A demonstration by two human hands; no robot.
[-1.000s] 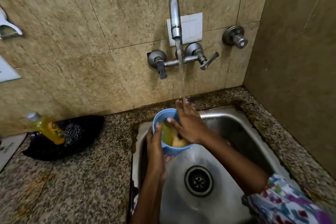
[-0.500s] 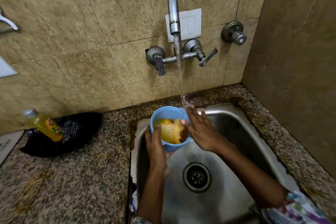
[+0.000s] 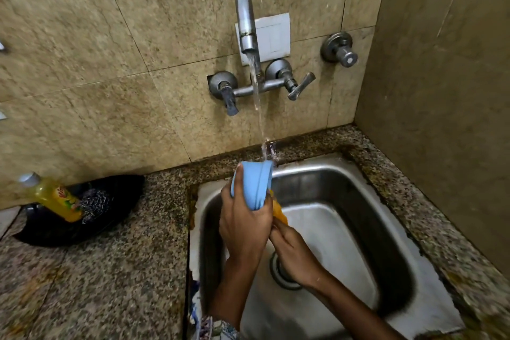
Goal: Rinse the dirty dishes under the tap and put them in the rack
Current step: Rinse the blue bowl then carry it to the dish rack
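My left hand grips a light blue bowl over the steel sink, tipped on its side with its mouth turned right. Water from the wall tap falls just past the bowl's upper rim. Yellow-orange residue spills from the bowl's lower edge. My right hand reaches up under that edge with its fingers stretched toward the residue. The fingertips are hidden behind my left hand. No rack is in view.
A black tray on the granite counter at the left holds a yellow soap bottle and a steel scrubber. The sink drain lies below my hands. A wall valve and a side wall close off the right.
The bowl has been turned from mouth-up to lying on its side, so the yellow contents pour out. My right hand has dropped from the bowl's rim to under its lower edge.
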